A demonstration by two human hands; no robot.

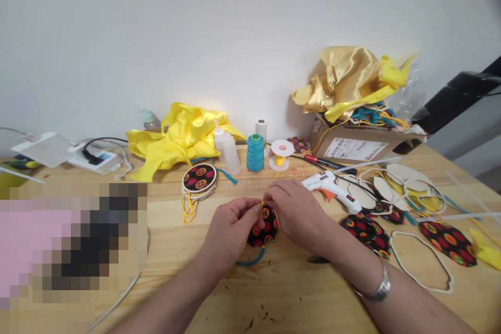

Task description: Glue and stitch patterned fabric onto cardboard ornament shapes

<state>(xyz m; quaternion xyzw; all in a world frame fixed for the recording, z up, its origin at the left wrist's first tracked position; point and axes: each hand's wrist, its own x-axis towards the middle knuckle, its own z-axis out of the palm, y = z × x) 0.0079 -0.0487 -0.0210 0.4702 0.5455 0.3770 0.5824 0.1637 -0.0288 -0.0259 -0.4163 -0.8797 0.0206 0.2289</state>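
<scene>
Near the table's middle, my left hand (235,229) pinches the upper left edge of a small dark fabric disc (266,237) printed with red and orange circles. My right hand (295,214) is closed at the disc's top, its fingertips on a bit of yellow cord (263,202). Fingers of both hands almost meet there and cover part of the rim. From the disc's lower edge hangs a blue cord (252,261). A white hot glue gun (332,190) lies just beyond my right wrist.
Left of the hands lies a stack of finished-looking discs (199,178). Behind stand a teal thread cone (255,154), a yellow cord spool (280,155) and a squeeze bottle (229,154). A cardboard box (352,141) with fabric, wooden frames (422,261) and scraps fill the right.
</scene>
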